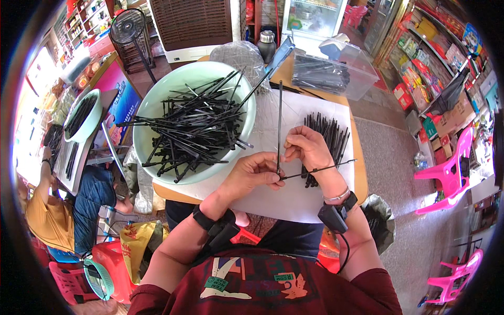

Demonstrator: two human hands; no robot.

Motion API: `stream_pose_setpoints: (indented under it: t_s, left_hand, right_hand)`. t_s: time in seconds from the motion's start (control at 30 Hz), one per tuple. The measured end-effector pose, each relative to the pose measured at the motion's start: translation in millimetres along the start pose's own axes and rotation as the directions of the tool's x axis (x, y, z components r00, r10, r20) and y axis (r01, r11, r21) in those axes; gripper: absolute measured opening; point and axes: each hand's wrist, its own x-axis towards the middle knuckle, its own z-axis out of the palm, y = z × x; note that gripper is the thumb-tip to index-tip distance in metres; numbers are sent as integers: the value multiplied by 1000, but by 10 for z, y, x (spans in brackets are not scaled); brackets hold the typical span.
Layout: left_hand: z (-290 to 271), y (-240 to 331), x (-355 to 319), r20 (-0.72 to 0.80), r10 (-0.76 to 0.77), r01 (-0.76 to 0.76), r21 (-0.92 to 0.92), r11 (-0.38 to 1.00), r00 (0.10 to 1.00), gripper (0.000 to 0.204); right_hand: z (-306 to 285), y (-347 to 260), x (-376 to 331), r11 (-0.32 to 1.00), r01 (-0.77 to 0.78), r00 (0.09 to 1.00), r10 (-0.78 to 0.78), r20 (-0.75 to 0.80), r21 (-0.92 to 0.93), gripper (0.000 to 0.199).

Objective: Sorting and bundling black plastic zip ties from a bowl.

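Note:
My left hand (251,174) is closed in a pinch at the lower end of a thin black rod (280,123) that stands nearly upright. A second black rod (338,165) slants from its fingertips to the right, passing over my right wrist. Right beside the upright rod, my right hand (310,149) has its thumb and fingertips pressed together; anything between them is too small to tell. Many similar black rods (197,118) lie jumbled in a pale green basin (140,105) on the left. Further black rods (328,137) lie roughly side by side beyond my right wrist.
White sheeting (299,205) covers the wooden table (361,181). At its far side are a clear plastic box (362,79), a plastic-wrapped bundle (239,55) and a dark flask (266,44). Another person (50,223) works at a side table on the left. Pink chairs (446,173) stand right.

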Motion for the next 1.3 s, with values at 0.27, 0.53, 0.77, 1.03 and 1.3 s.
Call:
stream_pose_setpoints:
  t_s: [0.27, 0.53, 0.77, 1.03, 1.3]
  left_hand:
    - [16, 24, -10, -7, 9, -9, -7, 1000, 1000, 33]
    - [-1, 21, -10, 4, 28, -28, -11, 1000, 1000, 34]
    - [-3, 51, -24, -22, 22, -23, -57, 998, 1000, 39]
    - [11, 63, -30, -40, 15, -16, -36, 999, 999, 39]
    - [-1, 35, -30, -29, 30, -31, -43, 999, 999, 38]
  right_hand:
    - [27, -27, -7, 1000, -19, 1000, 19, -17, -18, 19]
    - [22, -13, 8, 1000, -24, 1000, 24, -10, 15, 18]
    - [-21, 4, 38, 999, -4, 1000, 4, -7, 53, 16]
    - [16, -26, 21, 998, -13, 1000, 12, 16, 56, 17]
    - [-3, 0, 34, 997, 28, 999, -30, 20, 65, 17]
